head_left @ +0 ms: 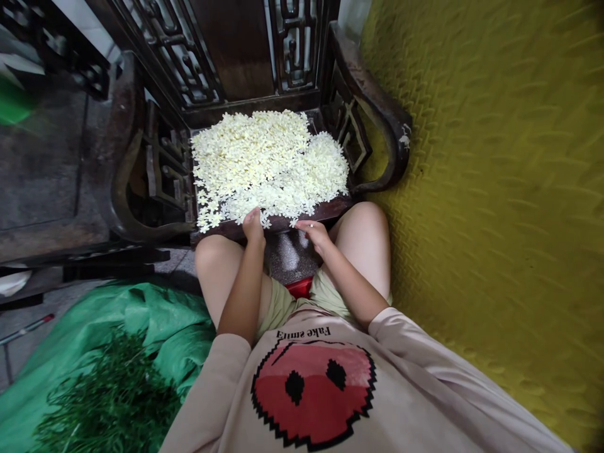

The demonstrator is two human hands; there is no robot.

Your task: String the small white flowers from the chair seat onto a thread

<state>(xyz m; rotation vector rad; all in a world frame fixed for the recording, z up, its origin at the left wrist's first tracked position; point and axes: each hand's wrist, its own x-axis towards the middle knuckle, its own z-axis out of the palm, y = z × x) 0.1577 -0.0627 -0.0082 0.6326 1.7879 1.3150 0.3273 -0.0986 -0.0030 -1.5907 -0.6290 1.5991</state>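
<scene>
A thick heap of small white, pale-yellow-centred flowers (pixel 250 151) covers the seat of a dark carved wooden chair (pixel 236 50). At the seat's front edge, the fingers of my left hand (pixel 253 226) are closed; what they hold is too small to make out. One white flower (pixel 265 223) shows just right of that hand. My right hand (pixel 315 234) is pinched, with a single white flower (pixel 293 223) at its fingertips. A short gap separates the two hands, both close to the near rim of the heap.
Curved armrests (pixel 394 132) flank the seat. A yellow textured surface (pixel 495 189) rises on the right. At lower left lies a green sack (pixel 136 302) with green stems (pixel 113 390) in it. Another dark wooden seat (pixel 42 170) stands left, with a blurred green thing (pixel 14 100) above it.
</scene>
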